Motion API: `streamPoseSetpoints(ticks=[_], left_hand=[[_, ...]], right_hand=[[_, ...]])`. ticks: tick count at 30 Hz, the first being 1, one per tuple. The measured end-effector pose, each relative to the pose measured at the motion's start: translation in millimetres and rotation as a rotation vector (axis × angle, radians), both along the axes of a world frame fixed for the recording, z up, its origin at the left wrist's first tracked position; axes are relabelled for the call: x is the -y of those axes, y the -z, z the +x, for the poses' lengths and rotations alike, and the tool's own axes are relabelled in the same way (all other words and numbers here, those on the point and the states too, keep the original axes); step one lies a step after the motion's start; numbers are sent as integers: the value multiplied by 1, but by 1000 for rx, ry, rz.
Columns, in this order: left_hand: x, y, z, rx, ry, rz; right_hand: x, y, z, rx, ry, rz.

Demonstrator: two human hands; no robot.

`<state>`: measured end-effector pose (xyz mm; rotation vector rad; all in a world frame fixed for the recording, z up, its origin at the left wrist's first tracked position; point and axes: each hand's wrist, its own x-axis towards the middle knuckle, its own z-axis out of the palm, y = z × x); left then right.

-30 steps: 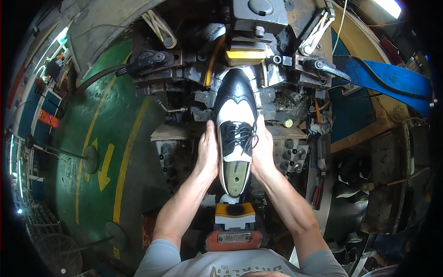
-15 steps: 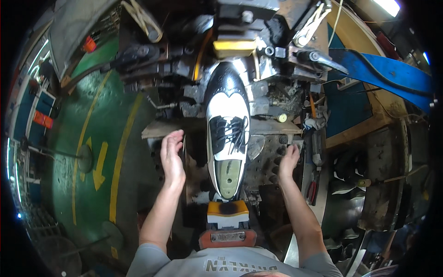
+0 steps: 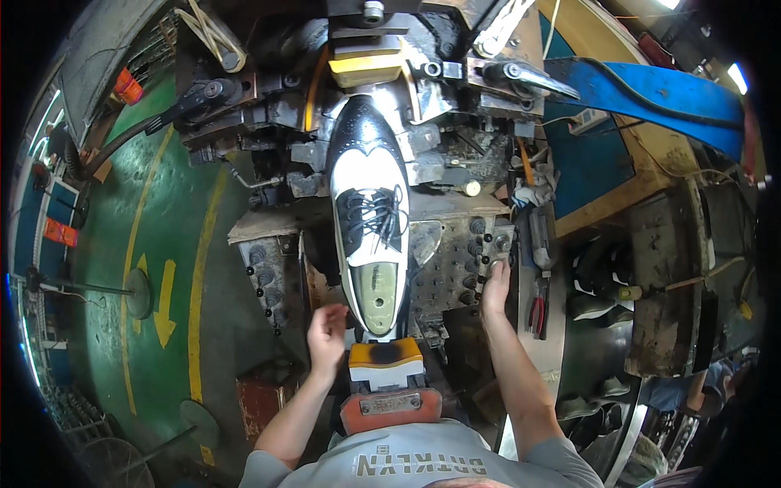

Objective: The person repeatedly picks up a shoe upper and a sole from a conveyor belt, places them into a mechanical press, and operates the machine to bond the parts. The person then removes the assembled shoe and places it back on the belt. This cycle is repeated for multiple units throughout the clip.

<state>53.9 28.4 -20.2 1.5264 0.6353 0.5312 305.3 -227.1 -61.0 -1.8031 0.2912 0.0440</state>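
Note:
A black-and-white lace-up shoe on a greenish last stands in the machine, its toe pointing away from me. At the toe is a yellow pad; an orange-yellow pad sits just behind the heel. My left hand is beside the heel on the left, fingers loosely bent, with nothing visible in it; whether it touches the shoe cannot be made out. My right hand is at the right control panel, its fingers stretched out beside the knobs, and nothing shows in it.
A left panel with black-tipped knobs flanks the shoe. Metal levers stick out from the machine. Red-handled pliers lie on the right ledge. More shoes stand on a rack at right. Green floor with yellow lines stretches to the left.
My left hand has come down and inward, from left of the shoe to beside its heel. My right hand stays at the right panel. The whole view has shifted somewhat.

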Motion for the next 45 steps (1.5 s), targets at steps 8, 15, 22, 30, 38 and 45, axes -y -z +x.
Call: streamPoseSetpoints(ticks=[8,15,22,30,38,45], left_hand=[[74,16,-50,-272,869,-954],[67,14,-70,-387,699,-1039],[45,4,-55,-378,177,-738],[-42,-39,-131,60,209,-885],[-40,-140,-198,399,423,-941],[77,-173,-113,347,540,-918]], right_hand=[[15,-11,-76,-77,-58,-98],[41,1,-125,-97,-140,-224],[54,16,-149,-75,-199,-196],[73,17,-151,-198,-241,257],[60,-60,-156,-120,-317,511],[119,-135,-193,55,-647,641]])
